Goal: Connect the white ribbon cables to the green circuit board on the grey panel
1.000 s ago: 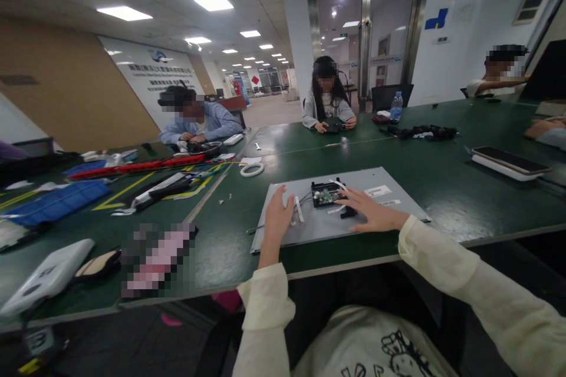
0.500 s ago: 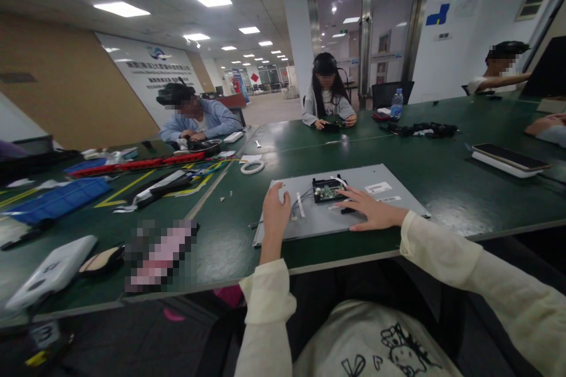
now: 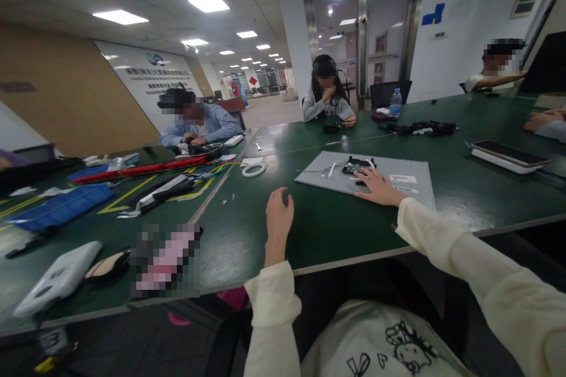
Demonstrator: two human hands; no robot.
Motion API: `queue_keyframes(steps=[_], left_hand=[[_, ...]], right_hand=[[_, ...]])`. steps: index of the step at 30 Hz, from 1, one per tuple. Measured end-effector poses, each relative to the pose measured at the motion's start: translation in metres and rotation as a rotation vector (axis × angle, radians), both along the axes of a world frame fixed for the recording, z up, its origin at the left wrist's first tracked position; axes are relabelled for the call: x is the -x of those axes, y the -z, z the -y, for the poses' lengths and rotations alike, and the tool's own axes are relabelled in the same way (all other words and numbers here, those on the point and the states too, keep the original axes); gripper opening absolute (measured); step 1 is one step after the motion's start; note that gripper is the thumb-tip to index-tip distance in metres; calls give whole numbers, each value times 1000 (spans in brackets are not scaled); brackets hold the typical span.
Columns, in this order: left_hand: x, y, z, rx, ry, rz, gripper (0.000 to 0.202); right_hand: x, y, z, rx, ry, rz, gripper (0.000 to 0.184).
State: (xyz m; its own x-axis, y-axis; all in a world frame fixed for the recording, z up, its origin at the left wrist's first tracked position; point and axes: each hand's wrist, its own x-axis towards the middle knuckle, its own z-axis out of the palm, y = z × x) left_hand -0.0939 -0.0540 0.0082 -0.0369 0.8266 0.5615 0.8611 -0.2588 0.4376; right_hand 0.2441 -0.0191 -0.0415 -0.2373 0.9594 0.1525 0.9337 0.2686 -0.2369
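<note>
A flat grey metal panel (image 3: 316,168) lies on the green table, turned at an angle in front of me. Near its far edge sits a circuit board in a black bracket (image 3: 354,164), with thin cables, white tape strips and white labels around it. My right hand (image 3: 380,189) rests on the panel with fingers spread, the fingertips at the board and covering part of it. My left hand (image 3: 279,215) is off the panel, to its left over the table. Its fingers are slightly curved, thumb apart, and nothing is in them.
A roll of white tape (image 3: 253,169) lies beyond my left hand. Leftward are a blue tray (image 3: 66,206), a white device (image 3: 59,277) and a blurred pink item (image 3: 170,262). A phone on a white box (image 3: 508,156) lies right. Several people sit around the table.
The panel has slid away from me and to the right, and has turned. My right hand stays on it, while my left hand is now apart from it. A person opposite has raised a hand.
</note>
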Motion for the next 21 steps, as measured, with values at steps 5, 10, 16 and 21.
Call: queue_keyframes(steps=[5, 10, 16, 21], left_hand=[[1, 2, 0, 46, -7, -18, 30], [0, 3, 1, 93, 14, -64, 28], [-1, 1, 4, 158, -4, -120, 20], [-3, -4, 7, 195, -54, -172, 20]], right_hand=[[-19, 10, -14, -9, 184, 5, 84], [-37, 17, -23, 0, 305, -37, 87], [-55, 22, -31, -3, 429, -89, 88], [-66, 26, -35, -1, 524, -92, 86]])
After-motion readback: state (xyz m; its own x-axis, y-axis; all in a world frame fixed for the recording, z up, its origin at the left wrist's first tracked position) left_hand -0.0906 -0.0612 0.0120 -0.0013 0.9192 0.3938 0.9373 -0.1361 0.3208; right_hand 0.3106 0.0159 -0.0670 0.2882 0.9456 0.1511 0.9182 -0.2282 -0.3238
